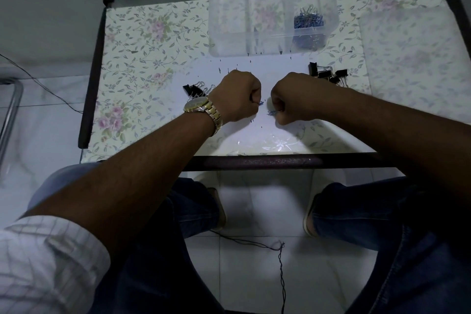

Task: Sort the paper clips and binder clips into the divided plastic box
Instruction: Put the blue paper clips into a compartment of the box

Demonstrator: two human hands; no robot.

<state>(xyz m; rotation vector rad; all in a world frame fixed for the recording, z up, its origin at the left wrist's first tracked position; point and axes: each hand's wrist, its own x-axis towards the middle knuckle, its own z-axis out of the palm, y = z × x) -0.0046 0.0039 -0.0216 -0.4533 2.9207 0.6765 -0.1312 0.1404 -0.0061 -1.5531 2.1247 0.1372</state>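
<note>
The sorting looks partly done, judging from how things lie. The divided plastic box stands at the far side of the counter, well beyond both hands, and its right-hand compartment already holds a heap of blue paper clips; the middle and left compartments look bare, though the cloudy walls make that hard to be sure of. No binder clip shows in the box. Both hands sit close together over a white patch of the counter. The left hand has its grip curled tight, pinching a blue paper clip that peeps out at the thumb side; the right hand is likewise curled, its grip pinching another blue clip. Small dark flecks, too small to identify, are scattered around and beyond the two grips. Just outside the left grip, by the wristwatch, lies a small cluster of black binder clips; beyond and outside the right grip lies a second cluster. So the binder clips all seem left to do, plus the two clips in hand.
</note>
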